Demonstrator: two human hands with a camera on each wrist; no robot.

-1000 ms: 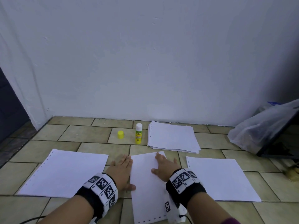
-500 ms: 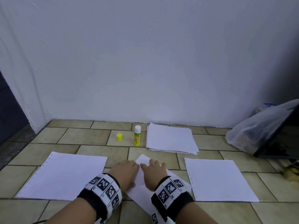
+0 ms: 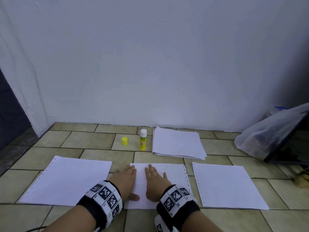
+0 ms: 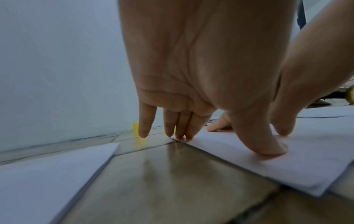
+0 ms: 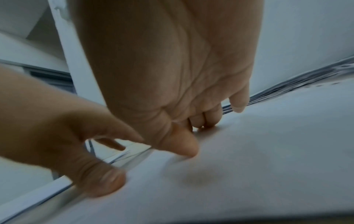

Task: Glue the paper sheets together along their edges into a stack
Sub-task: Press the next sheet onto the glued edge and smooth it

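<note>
White paper throughout, laid on a tan tiled floor against a pale wall. Middle sheet lies flat on the floor directly ahead, perforated edge to its right. Right hand lies flat on it, fingers straight and pointing toward the wall, thumb tip pressing the paper in the right wrist view. Left hand rests beside it at the sheet's left edge: fingers extended, fingertips meeting the sheet's far left corner, thumb down on the paper. Neither hand grips anything; both are flat and spread.

Left sheet lies apart from the middle one, with bare tile between; perforations on its left side. Right sheet lies just beside the middle sheet, narrow gap of tile between them. Paper stack sits farther back, near the wall, edges slightly fanned.

Glue stick stands upright just left of the stack, uncapped, white tip up. Yellow cap stands on the tile nearby, to the left of the stick. Translucent plastic bag at far right.
</note>
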